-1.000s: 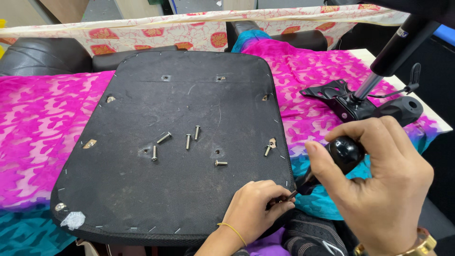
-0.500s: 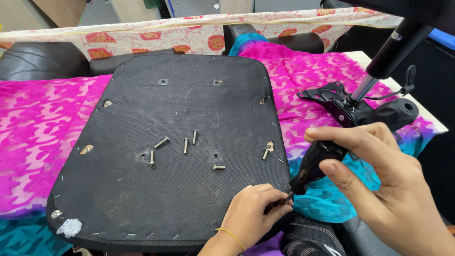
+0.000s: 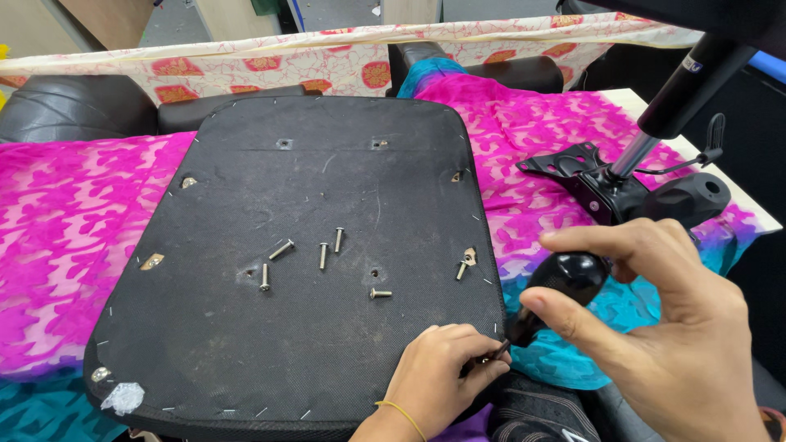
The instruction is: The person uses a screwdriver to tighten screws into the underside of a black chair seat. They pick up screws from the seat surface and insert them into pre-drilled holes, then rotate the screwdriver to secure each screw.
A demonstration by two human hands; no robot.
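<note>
At the black seat base's (image 3: 311, 245) near-right edge, my left hand (image 3: 438, 372) pinches a screw under the black-handled screwdriver (image 3: 565, 282) my right hand (image 3: 655, 327) grips, loose screws (image 3: 327, 258) scattered mid-panel.

The middle of the black seat panel (image 3: 327, 205) is littered with 5 loose screws (image 3: 323, 255) — its upper half lies open. At the right, the chair mechanism (image 3: 606, 184) and gas cylinder (image 3: 688, 82) block passage; both hands crowd the lower-right corner.
</note>
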